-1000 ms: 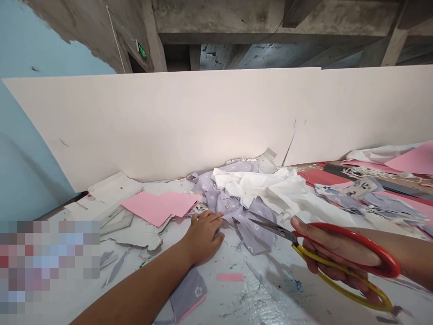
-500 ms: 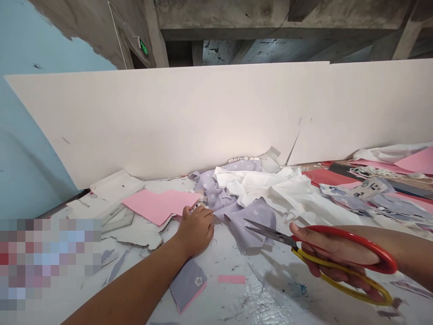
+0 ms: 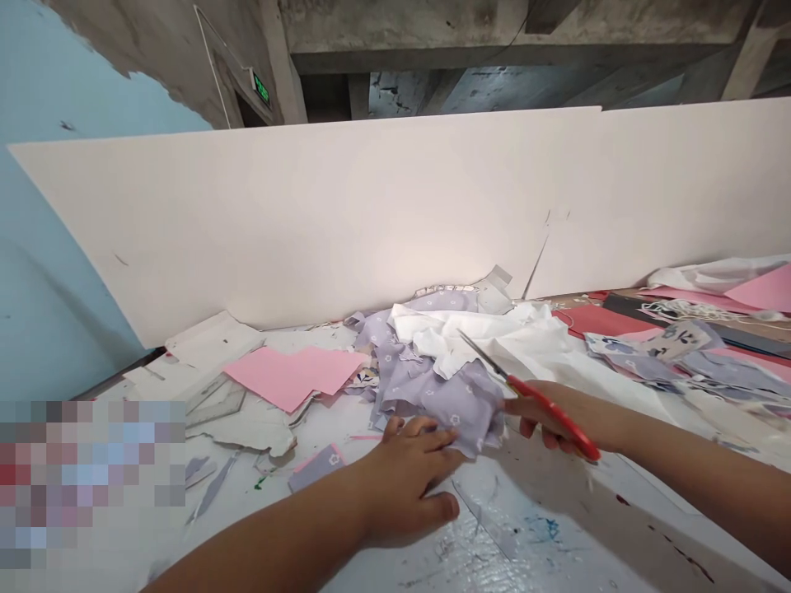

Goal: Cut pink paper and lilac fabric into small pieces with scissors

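My left hand (image 3: 411, 482) lies palm down on the white tabletop, fingers spread, its fingertips at the near edge of a crumpled lavender cloth (image 3: 432, 395) with small white flowers. My right hand (image 3: 556, 416) is wrapped round the scissors (image 3: 544, 403), which have a red handle; their yellow handle is hidden from this side. The blades point up and left over a white cloth (image 3: 525, 333). My right fingertips are at the right edge of the lavender cloth; whether they pinch it I cannot tell. A lavender cloth piece with a pink edge (image 3: 318, 467) lies beside my left forearm.
Pink paper (image 3: 293, 375) lies on torn grey-white card (image 3: 247, 428) to the left. Patterned cloth scraps (image 3: 661, 346), white string (image 3: 685, 311) and red sheets (image 3: 587, 321) lie at the right. A tall white board (image 3: 339, 222) stands along the back.
My left hand has moved right and nearer to me, onto the lavender cloth's near edge. The scissors have turned in my right hand, blades now steeper upward. The lavender cloth is bunched differently.
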Available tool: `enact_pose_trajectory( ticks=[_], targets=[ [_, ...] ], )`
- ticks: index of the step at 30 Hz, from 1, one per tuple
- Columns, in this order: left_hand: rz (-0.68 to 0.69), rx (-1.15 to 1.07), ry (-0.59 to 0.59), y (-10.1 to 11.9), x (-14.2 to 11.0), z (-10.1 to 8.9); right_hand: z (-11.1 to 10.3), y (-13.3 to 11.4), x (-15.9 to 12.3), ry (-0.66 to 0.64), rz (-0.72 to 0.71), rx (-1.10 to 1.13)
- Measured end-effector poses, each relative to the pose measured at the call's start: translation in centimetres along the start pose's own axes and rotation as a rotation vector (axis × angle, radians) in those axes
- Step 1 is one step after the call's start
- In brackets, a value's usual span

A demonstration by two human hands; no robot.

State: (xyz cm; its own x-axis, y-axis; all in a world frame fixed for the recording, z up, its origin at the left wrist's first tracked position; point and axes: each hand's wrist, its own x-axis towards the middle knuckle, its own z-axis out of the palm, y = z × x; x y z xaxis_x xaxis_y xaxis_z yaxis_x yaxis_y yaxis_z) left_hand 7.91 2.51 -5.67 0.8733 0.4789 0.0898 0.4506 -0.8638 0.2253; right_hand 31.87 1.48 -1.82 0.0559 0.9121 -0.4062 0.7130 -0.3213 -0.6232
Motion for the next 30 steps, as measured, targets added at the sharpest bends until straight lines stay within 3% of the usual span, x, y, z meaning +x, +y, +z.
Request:
enact_pose_trajectory(
  ticks=[2, 7, 13, 18, 21, 24, 30],
  targets=[
    [-0.005, 0.005, 0.012, -0.3, 0.1, 0.0, 0.6, -0.3, 0.7, 0.040, -0.047, -0.056],
    [0.060, 0.152, 0.178, -2.5, 0.0, -0.3, 1.3, -0.6, 2.8, 0.082, -0.046, -0.061],
    [0.182, 0.316, 0.435, -4.0, 0.1, 0.1, -0.3, 0.3, 1.5, 0.041, -0.079, 0.052],
    [0.325, 0.297, 0.364, -1.0, 0.2, 0.7, -2.4, 2.3, 0.0, 0.001, -0.086, 0.175],
    [0.316, 0.288, 0.328, 0.5, 0.0, 0.8, -3.1, 3.3, -0.3, 0.078, -0.056, 0.132],
    [0.268, 0.279, 0.304, 0.6, -0.1, 0.6, -3.1, 4.3, -0.9, 0.095, -0.036, 0.202],
    [0.233, 0.234, 0.246, -0.1, -0.2, 0.5, -1.5, 4.9, -4.1, -0.119, 0.071, 0.447]
  ],
)
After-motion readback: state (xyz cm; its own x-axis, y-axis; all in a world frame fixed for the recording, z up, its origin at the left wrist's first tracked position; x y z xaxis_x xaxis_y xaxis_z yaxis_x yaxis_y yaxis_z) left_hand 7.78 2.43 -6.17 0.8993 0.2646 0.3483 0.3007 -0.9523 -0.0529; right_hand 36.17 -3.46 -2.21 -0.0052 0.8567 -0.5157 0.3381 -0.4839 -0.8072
